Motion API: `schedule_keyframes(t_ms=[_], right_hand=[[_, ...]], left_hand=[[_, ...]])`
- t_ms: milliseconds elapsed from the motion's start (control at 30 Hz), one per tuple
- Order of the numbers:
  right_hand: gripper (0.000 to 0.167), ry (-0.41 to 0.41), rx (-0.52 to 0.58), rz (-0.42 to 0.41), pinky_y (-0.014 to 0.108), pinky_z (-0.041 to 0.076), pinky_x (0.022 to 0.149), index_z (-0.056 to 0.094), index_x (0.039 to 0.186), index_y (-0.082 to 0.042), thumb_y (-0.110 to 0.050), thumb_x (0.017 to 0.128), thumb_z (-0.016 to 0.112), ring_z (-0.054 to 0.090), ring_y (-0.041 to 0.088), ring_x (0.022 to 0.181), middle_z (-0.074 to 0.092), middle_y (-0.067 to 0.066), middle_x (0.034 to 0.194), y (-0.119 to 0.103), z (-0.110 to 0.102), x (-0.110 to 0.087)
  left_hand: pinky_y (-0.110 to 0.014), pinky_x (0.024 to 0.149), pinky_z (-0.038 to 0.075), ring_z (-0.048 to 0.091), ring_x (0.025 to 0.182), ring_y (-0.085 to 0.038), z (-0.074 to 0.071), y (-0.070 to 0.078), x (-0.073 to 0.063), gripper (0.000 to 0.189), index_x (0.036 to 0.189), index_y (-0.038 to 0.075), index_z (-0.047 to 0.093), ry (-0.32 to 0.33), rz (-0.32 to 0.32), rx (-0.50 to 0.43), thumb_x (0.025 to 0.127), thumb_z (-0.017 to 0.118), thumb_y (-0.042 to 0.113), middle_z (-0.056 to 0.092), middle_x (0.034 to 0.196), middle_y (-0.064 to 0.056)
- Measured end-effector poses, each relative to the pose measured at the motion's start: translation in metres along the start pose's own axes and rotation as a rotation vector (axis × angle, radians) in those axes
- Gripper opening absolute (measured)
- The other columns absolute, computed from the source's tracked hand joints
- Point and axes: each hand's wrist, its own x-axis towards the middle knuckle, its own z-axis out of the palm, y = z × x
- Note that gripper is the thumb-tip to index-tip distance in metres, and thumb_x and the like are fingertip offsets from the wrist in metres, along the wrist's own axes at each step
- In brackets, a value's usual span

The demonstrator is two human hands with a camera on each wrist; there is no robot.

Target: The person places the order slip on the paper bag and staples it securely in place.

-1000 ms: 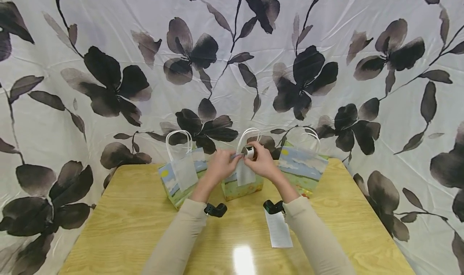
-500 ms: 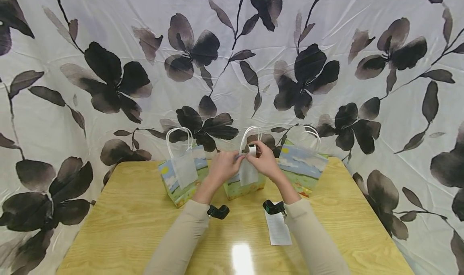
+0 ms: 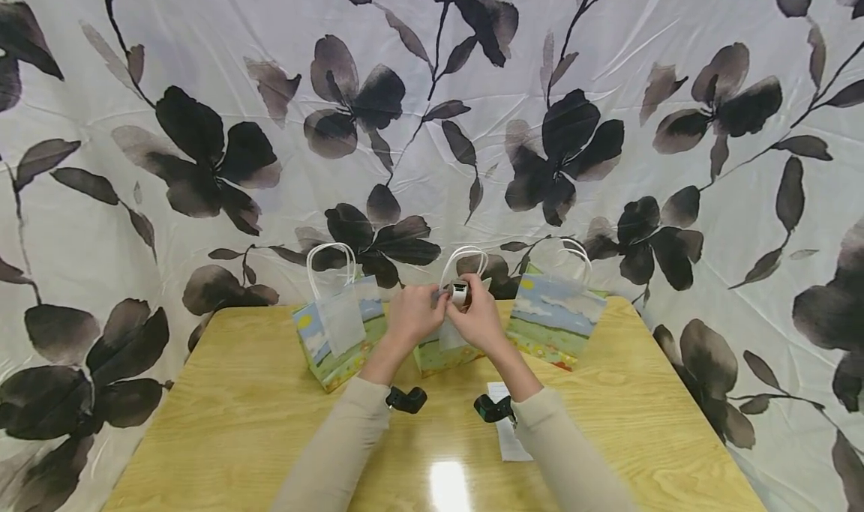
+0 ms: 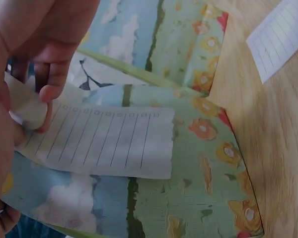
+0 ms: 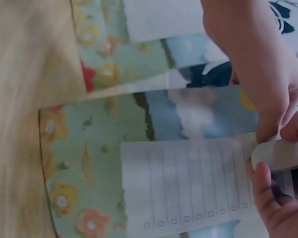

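In the head view, both hands meet at the top of the middle paper bag (image 3: 445, 360), printed with sky and flowers. My left hand (image 3: 413, 313) pinches its upper edge, where a white lined checklist sheet (image 4: 114, 141) lies against the bag's front. A small white rounded tool (image 3: 459, 293) with a dark end is held between thumb and fingers of my right hand (image 3: 478, 317). It sits at the sheet's upper end in the right wrist view, where my fingers partly cover the tool (image 5: 280, 154). Its exact kind is unclear.
A similar bag (image 3: 313, 339) with a white sheet (image 3: 342, 321) stands to the left. Another bag (image 3: 556, 317) stands to the right. A loose lined sheet (image 3: 513, 441) lies on the wooden table (image 3: 236, 422) under my right forearm. Floral fabric (image 3: 432, 160) hangs behind.
My right hand and the white tool have moved slightly down and left, and the tool has turned. The left hand keeps its pinch at the bag's upper edge.
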Motion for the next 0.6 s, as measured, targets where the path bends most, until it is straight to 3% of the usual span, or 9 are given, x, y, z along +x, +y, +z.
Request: schedule_keyframes(t_ms=[167,300,433,600], right_hand=[[0.04,0.054,-0.057,0.018,0.036,0.052,0.064,0.056,0.124,-0.002,-0.011,0.087,0.07,0.065,0.021,0.077,0.067,0.012,0.097,-0.008,0.002,0.003],[0.039,0.044,-0.114,0.062,0.037,0.051,0.067,0.059,0.122,-0.008,-0.017,0.086,0.071,0.065,0.02,0.084,0.068,0.008,0.1,-0.014,0.001,0.007],[0.039,0.051,-0.072,0.042,0.035,0.051,0.062,0.059,0.123,-0.007,-0.012,0.086,0.071,0.064,0.02,0.081,0.067,0.008,0.099,-0.013,0.001,0.007],[0.041,0.075,0.0,-0.015,0.034,0.05,0.058,0.058,0.126,-0.004,-0.005,0.086,0.068,0.062,0.019,0.073,0.066,0.01,0.098,-0.011,-0.001,0.008]], left_hand=[[-0.024,0.039,0.02,0.026,0.038,-0.009,-0.001,-0.006,-0.001,0.017,0.081,0.013,0.072,-0.003,0.021,-0.029,0.091,0.065,0.025,0.04,0.045,0.006],[-0.023,0.039,0.021,0.026,0.039,-0.007,-0.002,-0.01,0.001,0.015,0.087,0.013,0.074,-0.015,0.031,-0.06,0.09,0.064,0.024,0.042,0.046,0.008],[-0.024,0.038,0.02,0.026,0.037,-0.007,-0.004,-0.011,0.0,0.02,0.085,0.013,0.074,-0.019,0.038,-0.079,0.094,0.063,0.027,0.041,0.045,0.007],[-0.026,0.039,0.026,0.035,0.039,-0.011,-0.01,-0.011,0.002,0.025,0.079,0.016,0.071,-0.005,0.06,-0.035,0.096,0.061,0.03,0.045,0.047,0.005]])
